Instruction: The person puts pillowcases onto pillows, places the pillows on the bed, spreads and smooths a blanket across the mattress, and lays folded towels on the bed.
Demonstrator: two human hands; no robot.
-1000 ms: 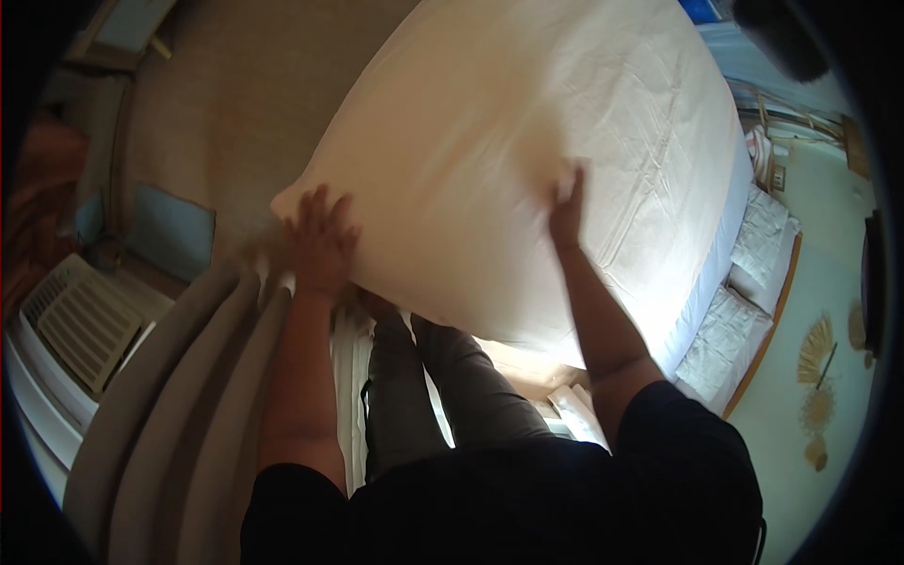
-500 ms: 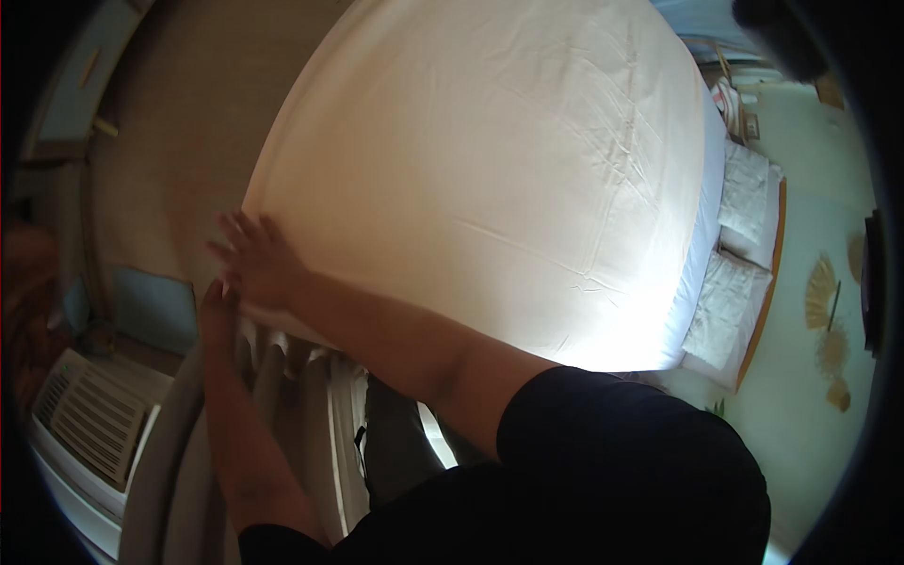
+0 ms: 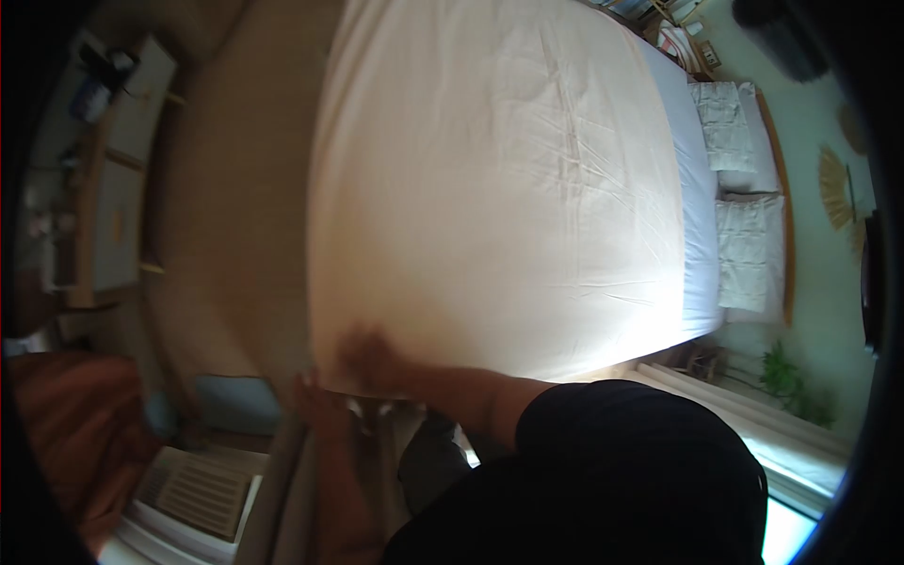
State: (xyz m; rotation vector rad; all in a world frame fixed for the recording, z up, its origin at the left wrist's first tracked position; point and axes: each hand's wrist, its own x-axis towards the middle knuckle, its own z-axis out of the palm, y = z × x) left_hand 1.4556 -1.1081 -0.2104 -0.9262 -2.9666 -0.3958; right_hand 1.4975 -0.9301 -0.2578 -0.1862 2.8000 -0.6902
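Note:
A cream bed sheet covers most of the bed, with creases running across the half near the pillows. My right hand lies on top of the sheet near the bed's lower left corner; it is smeared by motion but looks flat, palm down. Just below and left of it, my left hand is at the sheet's corner edge. Its fingers are dim and blurred, so whether they grip the fabric is not clear.
Pillows lie by the headboard on the right, beside a pale blue strip of bedding. An air conditioner and orange-brown fabric are at lower left. A cabinet stands across the floor. Curtains hang near my left arm.
My view has shifted, showing more of the cabinet and the window side. My right hand, earlier with fingers spread by the bed's edge, is now further onto the sheet. My left hand stays at the corner.

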